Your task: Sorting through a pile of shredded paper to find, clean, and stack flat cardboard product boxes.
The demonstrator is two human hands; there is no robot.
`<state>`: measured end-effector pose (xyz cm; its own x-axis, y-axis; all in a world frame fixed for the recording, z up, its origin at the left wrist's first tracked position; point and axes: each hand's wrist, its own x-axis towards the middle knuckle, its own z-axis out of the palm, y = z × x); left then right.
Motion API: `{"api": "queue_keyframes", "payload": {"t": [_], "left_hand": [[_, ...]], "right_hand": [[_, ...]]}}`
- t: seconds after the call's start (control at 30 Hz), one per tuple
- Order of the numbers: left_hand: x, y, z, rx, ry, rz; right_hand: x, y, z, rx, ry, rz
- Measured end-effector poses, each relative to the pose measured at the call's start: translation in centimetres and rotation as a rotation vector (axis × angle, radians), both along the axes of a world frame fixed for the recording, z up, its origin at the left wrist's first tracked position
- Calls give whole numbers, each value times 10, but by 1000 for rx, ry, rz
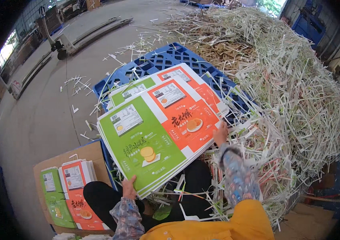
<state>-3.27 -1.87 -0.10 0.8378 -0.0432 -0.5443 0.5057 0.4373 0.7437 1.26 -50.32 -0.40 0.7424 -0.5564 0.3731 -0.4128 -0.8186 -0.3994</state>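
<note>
A stack of printed cardboard sheets [158, 120], green on the left half and orange on the right with pictures of round cakes, lies tilted across my lap and the near part of a blue plastic pallet [154, 60]. My left hand [129, 188] grips the stack's near left corner, thumb on top. My right hand [220, 134] grips its right edge, with its fingers partly hidden. Behind this stack, more green and orange sheets [132, 89] rest on the pallet. Thin paper offcut strips [226, 90] lie around and over the pallet's right side.
A large heap of white and green paper strips [282, 96] rises on the right. At lower left, stacks of cut green and orange box blanks [74, 180] sit on a brown cardboard sheet [98, 154]. A pallet jack [62, 44] stands at far left, and loose strips [82, 85] litter the floor.
</note>
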Motion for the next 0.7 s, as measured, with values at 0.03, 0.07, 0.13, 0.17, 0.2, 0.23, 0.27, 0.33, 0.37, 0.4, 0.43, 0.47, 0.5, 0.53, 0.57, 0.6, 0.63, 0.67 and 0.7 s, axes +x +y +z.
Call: {"api": "queue_keyframes", "payload": {"t": [0.03,0.07,0.13,0.17,0.2,0.23,0.27,0.33,0.37,0.4,0.43,0.47,0.5,0.53,0.57,0.6,0.63,0.67,0.7], "left_hand": [[0,-2,4,-6,-6,-2],[0,-4,9,-41,25,6],[-2,-6,21,-79,53,19],[-4,-5,27,-114,31,33],[-7,-1,31,-142,9,58],[-7,-9,35,-160,5,46],[-9,-14,37,-151,-7,30],[-19,-34,46,-150,-18,11],[-32,-56,55,-121,-57,60],[-41,-68,61,-92,-95,111],[-44,-67,47,-30,-182,123],[-47,-62,34,-27,-187,134],[-49,-67,38,-47,-135,83],[-53,-65,40,-58,-79,41],[-54,-57,30,-16,-85,-9],[-45,-48,13,-14,-84,-9],[-26,-42,-4,230,-65,122],[-11,-33,-19,473,-47,253],[9,-34,-5,626,-190,295]], "right_hand": [[-6,19,1,-16,-196,34],[-17,42,-3,114,-280,-25],[-54,95,-16,654,-420,-24],[-75,125,-12,1065,-461,43],[-87,165,18,1490,-489,30],[-101,181,25,1585,-343,-55],[-108,200,27,1811,-344,26],[-116,241,34,1290,-118,340],[-106,256,9,1205,-279,198],[-97,260,-12,1111,-435,60],[-94,263,-9,1115,-433,73],[-89,262,-5,1486,-512,-5],[-88,253,-1,1845,-590,-106],[-93,252,8,1848,-583,-108],[-99,251,18,1760,-513,-17],[-104,249,25,1668,-451,71],[-104,245,21,1655,-474,62],[-102,239,18,1652,-483,64],[-108,227,15,1722,-524,43]]}}
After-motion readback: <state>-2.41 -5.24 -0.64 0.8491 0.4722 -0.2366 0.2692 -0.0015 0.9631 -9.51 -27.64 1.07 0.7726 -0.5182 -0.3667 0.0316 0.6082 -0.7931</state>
